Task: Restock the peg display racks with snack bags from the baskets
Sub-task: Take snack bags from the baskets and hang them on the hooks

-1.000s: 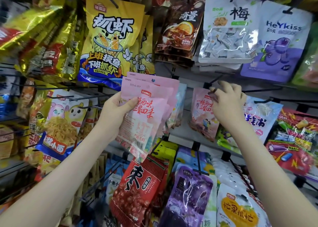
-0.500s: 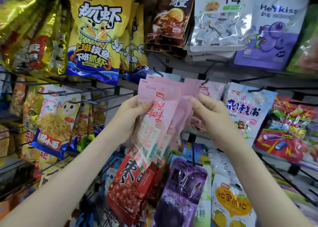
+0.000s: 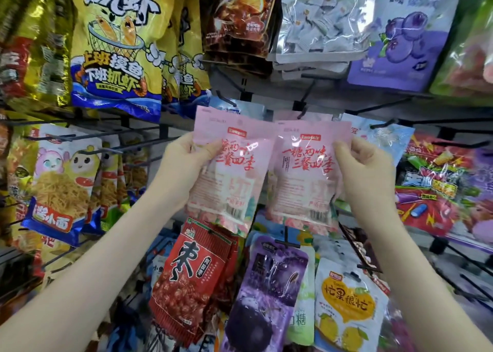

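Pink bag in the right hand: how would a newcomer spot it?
On the peg rack, look under the white pouch of wrapped candies. Both hands hold pink bags. It is the single bag the right hand pinches, beside the left hand's stack.

Small bare gap on back wall (image 3: 269, 95) above pink bags (image 3: 301, 181). Two black pegs (image 3: 226, 100) stuck out into it. Other hanging bags (image 3: 114, 45) packed tight all around.

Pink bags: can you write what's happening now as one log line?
task: restock pegs | left hand: holds pink bag stack | right hand: holds single pink bag beside stack | likely next: hang it
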Motion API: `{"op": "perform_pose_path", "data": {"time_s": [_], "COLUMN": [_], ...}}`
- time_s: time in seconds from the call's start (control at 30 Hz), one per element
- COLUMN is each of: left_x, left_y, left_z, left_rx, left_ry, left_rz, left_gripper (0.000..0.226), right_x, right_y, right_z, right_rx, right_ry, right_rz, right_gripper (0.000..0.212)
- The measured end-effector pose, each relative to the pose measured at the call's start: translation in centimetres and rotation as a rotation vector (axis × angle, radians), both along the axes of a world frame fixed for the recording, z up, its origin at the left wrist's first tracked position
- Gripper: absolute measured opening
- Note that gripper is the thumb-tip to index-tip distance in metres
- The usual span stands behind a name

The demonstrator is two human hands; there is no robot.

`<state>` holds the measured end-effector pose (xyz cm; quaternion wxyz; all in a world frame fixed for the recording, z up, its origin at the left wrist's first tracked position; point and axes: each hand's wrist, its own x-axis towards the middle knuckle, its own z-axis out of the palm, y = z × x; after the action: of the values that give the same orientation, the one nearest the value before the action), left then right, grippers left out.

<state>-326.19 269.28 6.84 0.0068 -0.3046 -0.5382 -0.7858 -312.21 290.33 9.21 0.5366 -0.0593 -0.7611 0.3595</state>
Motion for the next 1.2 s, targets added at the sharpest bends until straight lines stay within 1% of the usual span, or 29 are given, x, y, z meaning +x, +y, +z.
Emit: {"op": "perform_pose_path", "data": {"time_s": [0.1, 0.17, 0.2, 0.23, 0.27, 0.3, 0.37, 0.43, 0.5, 0.57, 0.63, 0.7, 0.77, 0.83, 0.9, 0.97, 1.03, 1.07, 1.13, 1.2], "left_x": [0.8, 1.7, 2.3, 2.8, 3.3, 3.6, 4.0, 3.9, 3.9, 3.9, 3.8, 3.5, 3.3, 3.2, 3.1, 3.0, 2.7, 2.6, 2.6, 2.4], "left_y": [1.3, 2.1, 2.4, 2.8, 3.0, 3.1, 3.1, 3.0, 2.8, 2.7, 2.5, 2.2, 2.2, 2.5, 2.8, 2.8, 2.7, 2.7, 2.7, 3.0], "left_z": [-0.3, -0.5, -0.5, -0.4, -0.3, -0.3, -0.1, -0.3, -0.5, -0.7, -1.0, -1.2, -1.4, -1.5, -1.5, -1.5, -1.3, -1.2, -1.0, -1.0], "left_rx": [-0.036, -0.056, -0.076, -0.091, -0.089, -0.053, 0.022, 0.05, 0.073, 0.093, 0.09, 0.037, -0.042, -0.045, -0.004, 0.009, -0.003, -0.007, -0.017, -0.02], "left_ry": [0.06, 0.122, 0.163, 0.208, 0.233, 0.229, 0.169, 0.146, 0.133, 0.131, 0.172, 0.252, 0.291, 0.296, 0.266, 0.241, 0.238, 0.232, 0.233, 0.225], "left_rz": [0.177, 0.251, 0.271, 0.274, 0.239, 0.161, -0.005, -0.077, -0.122, -0.159, -0.186, -0.177, -0.148, -0.131, -0.113, -0.097, -0.09, -0.085, -0.065, -0.057], "left_gripper": [0.007, 0.006, 0.002, 0.008, 0.013, 0.013, 0.021, 0.024, 0.025, 0.023, 0.022, 0.029, 0.038, 0.03, 0.024, 0.023, 0.026, 0.026, 0.023, 0.014], "right_x": [0.6, 0.4, 0.2, -0.2, -0.7, -1.2, -1.9, -2.4, -2.8, -3.0, -3.0, -2.9, -2.9, -3.0, -3.0, -2.8, -2.3, -2.0, -1.6, -1.6], "right_y": [-2.9, -5.2, -5.9, -6.4, -6.7, -6.7, -6.6, -6.2, -5.8, -5.7, -5.7, -5.7, -5.4, -5.1, -4.7, -4.1, -3.5, -3.3, -3.4, -3.3], "right_z": [-0.7, -1.4, -2.0, -2.5, -2.9, -3.3, -3.6, -3.7, -3.7, -3.5, -3.3, -2.9, -2.5, -2.5, -2.5, -2.1, -1.4, -1.0, -0.8, -0.9], "right_rx": [0.219, 0.36, 0.423, 0.474, 0.519, 0.547, 0.586, 0.656, 0.72, 0.683, 0.625, 0.59, 0.561, 0.572, 0.559, 0.443, 0.263, 0.163, -0.007, -0.11], "right_ry": [0.1, 0.157, 0.168, 0.148, 0.094, 0.021, -0.092, -0.119, -0.107, -0.136, -0.16, -0.179, -0.251, -0.302, -0.281, -0.222, -0.156, -0.144, -0.144, -0.106], "right_rz": [-0.122, -0.11, -0.092, -0.078, -0.048, 0.0, 0.094, 0.107, 0.079, 0.023, -0.036, -0.069, -0.058, -0.017, 0.007, -0.02, -0.047, -0.018, 0.122, 0.213], "right_gripper": [0.033, 0.02, 0.018, 0.023, 0.031, 0.038, 0.043, 0.043, 0.04, 0.039, 0.043, 0.054, 0.066, 0.068, 0.067, 0.067, 0.068, 0.064, 0.046, 0.031]}}
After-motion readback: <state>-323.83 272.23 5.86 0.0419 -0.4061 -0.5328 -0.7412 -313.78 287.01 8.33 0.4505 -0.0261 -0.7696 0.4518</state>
